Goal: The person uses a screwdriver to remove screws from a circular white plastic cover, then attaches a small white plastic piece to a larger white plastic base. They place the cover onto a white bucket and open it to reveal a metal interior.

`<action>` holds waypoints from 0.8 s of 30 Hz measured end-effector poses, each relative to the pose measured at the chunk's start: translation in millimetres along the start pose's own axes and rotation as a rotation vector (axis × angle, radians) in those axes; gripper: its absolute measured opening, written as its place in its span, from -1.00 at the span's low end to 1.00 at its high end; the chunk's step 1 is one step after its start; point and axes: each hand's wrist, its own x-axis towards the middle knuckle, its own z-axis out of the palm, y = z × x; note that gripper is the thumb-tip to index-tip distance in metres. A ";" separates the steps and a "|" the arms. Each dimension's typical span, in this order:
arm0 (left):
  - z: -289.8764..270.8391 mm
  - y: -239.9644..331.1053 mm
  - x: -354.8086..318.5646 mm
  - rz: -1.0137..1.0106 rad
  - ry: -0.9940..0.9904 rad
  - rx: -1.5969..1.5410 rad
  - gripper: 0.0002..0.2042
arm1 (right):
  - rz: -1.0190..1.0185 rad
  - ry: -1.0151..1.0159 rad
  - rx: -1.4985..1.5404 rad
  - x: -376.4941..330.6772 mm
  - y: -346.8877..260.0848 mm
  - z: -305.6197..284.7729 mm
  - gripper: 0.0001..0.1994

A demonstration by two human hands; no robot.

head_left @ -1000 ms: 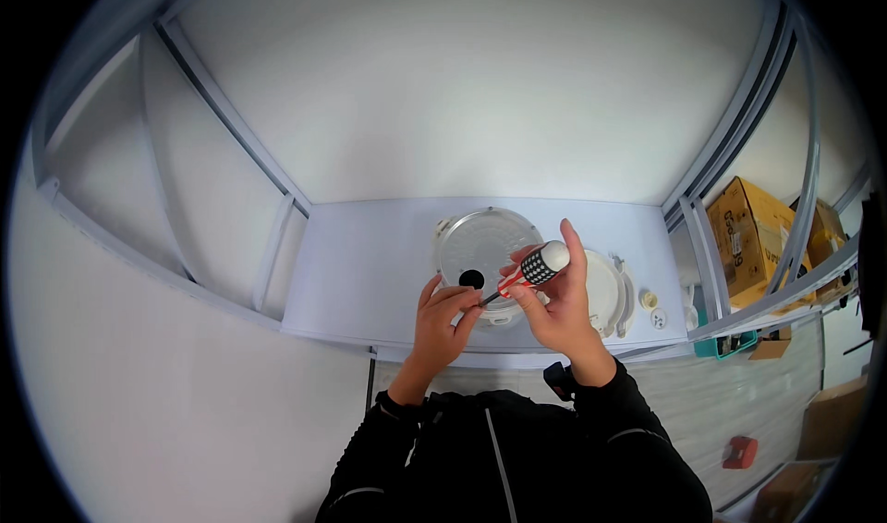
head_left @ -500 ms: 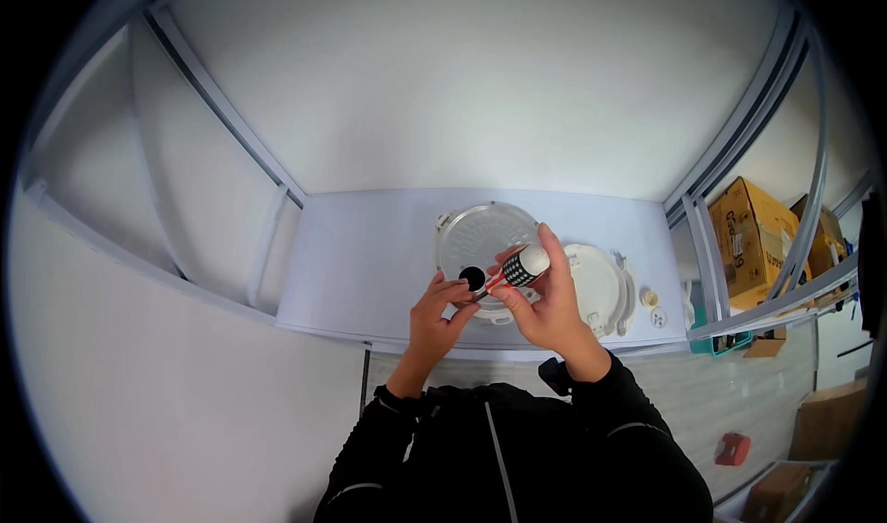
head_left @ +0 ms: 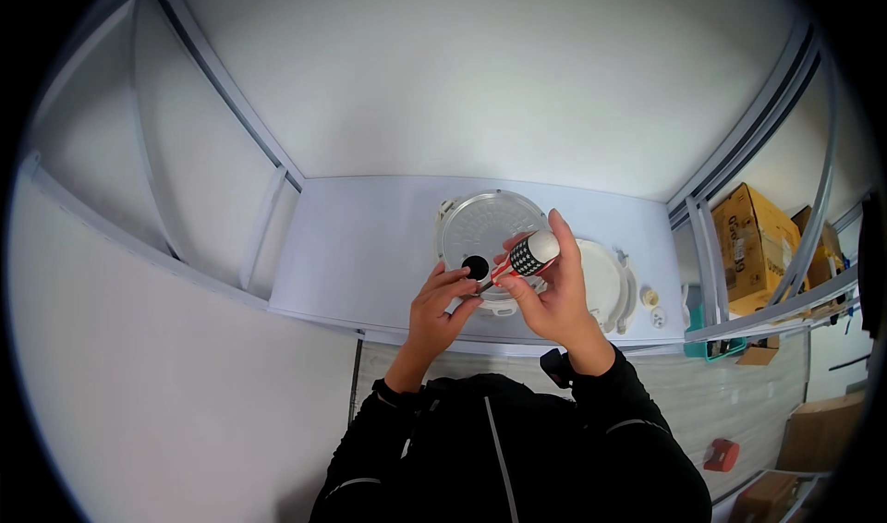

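My right hand [head_left: 559, 306] is wrapped round the handle of a screwdriver [head_left: 527, 257], which has a black-and-white patterned grip, a red part and a white rounded end. The screwdriver slants, its dark shaft pointing down and left to the fingers of my left hand [head_left: 442, 303]. Those fingers are bent and drawn together by the tip; what they pinch, if anything, is hidden. Under both hands lies a round silvery lid [head_left: 490, 216] with a pale rim and side tabs. A black round piece [head_left: 476, 267] shows just beyond my left fingertips.
Right of the lid lies a white round cover [head_left: 601, 287] beside a curved pale strip [head_left: 631, 297]. Two small round parts [head_left: 650, 297] sit farther right on the white table [head_left: 360, 246]. Frame posts flank the table; cardboard boxes [head_left: 753, 241] and a teal bin [head_left: 725, 347] stand beyond.
The view has shifted slightly. The screwdriver's handle has turned a little in my right hand, its white end showing more. My left hand stays by the tip.
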 end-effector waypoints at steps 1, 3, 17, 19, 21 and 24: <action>0.5 0.3 1.0 0.004 -0.009 0.003 -0.69 | 0.003 0.000 -0.010 -0.5 -0.6 -0.6 -0.02; -0.5 4.9 2.6 0.008 -0.020 0.038 -0.69 | 0.015 -0.009 -0.037 -0.9 -3.5 -0.9 -0.03; 0.5 7.1 0.4 -0.025 -0.023 0.079 -0.65 | -0.092 -0.067 -0.477 14.4 -23.4 9.7 -0.11; 2.1 3.9 -1.2 -0.031 -0.022 0.076 -0.65 | -0.171 -0.060 -0.507 13.6 -15.3 12.5 -0.10; 1.9 8.1 0.4 -0.030 -0.008 0.058 -0.65 | -0.225 -0.030 -0.513 12.8 -8.2 15.0 -0.09; 2.6 9.5 1.7 -0.034 -0.005 0.040 -0.65 | -0.275 0.032 -0.456 16.1 -3.7 17.4 -0.09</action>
